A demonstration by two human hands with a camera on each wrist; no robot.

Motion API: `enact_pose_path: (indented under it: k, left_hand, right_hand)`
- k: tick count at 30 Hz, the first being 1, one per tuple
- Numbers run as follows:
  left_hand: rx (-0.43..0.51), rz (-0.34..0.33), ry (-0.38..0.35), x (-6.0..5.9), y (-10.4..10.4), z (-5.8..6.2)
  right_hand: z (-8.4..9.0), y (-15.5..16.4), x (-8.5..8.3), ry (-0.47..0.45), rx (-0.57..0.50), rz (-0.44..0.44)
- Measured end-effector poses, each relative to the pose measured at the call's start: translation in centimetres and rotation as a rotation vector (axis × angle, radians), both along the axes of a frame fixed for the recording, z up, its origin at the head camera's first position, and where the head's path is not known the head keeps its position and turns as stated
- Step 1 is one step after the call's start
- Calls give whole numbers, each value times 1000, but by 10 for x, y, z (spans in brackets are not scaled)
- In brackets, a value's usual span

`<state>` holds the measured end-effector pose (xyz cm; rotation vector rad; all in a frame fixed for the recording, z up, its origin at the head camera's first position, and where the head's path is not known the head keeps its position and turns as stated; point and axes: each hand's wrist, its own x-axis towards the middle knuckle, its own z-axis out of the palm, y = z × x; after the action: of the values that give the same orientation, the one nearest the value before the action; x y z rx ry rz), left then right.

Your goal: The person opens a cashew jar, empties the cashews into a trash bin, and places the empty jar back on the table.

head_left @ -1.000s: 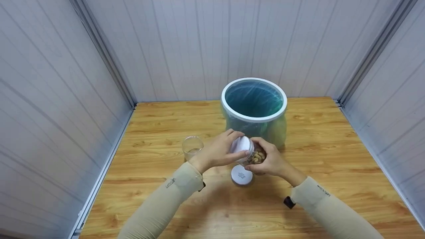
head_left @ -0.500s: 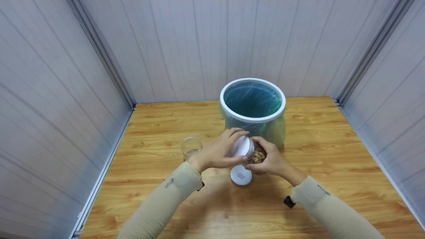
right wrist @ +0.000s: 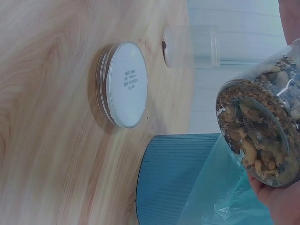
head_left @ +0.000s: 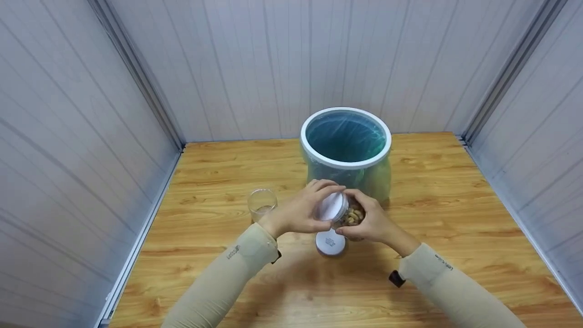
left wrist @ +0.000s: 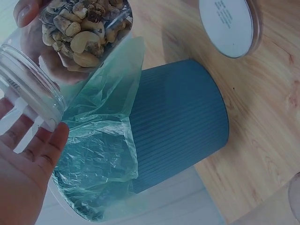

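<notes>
My right hand point(head_left: 373, 221) grips a clear jar point(head_left: 353, 215) of cashew-like nuts, tilted in the air with its top toward the left. Around the white-topped lid point(head_left: 332, 207) on that jar lie the fingers and thumb of my left hand point(head_left: 294, 213), at opposite sides of its rim. In the left wrist view, the left fingertips point(left wrist: 57, 137) show right at the ridged clear neck. Dark crumbs and nuts gather at the jar's base point(right wrist: 258, 136) in the right wrist view. A second lid point(head_left: 330, 242), white with small print, lies on the table below the hands.
A blue ridged bin with a white rim point(head_left: 346, 165) and a green bag liner point(left wrist: 103, 145) stands just beyond the hands. To the left is an open clear jar point(head_left: 263, 202), with dark bits at its bottom. Pale panel walls point(head_left: 255, 68) enclose the wooden table.
My left thumb has slid from the lid's face down to its near edge, and the left fingers have shifted over its far edge. The right hand holds the jar nearly still.
</notes>
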<state>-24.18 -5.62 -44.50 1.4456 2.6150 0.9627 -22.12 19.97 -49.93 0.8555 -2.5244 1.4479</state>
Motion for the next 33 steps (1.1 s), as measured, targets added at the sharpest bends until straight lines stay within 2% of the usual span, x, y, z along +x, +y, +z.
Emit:
enact_pose_path:
  k: [11,23,27,33]
  left_hand:
    - [-52,206,-35,4,4,0]
    - [-30,365,-73,10,9,1]
    - [-24,394,-82,11,9,1]
    - [12,395,-90,11,5,1]
  right_hand:
    - [-1,-3,0,-26,10,6]
    - [-2,-8,2,-24,-26,19]
    - [-2,-8,2,-26,-38,22]
    - [-4,-8,3,-29,-35,30]
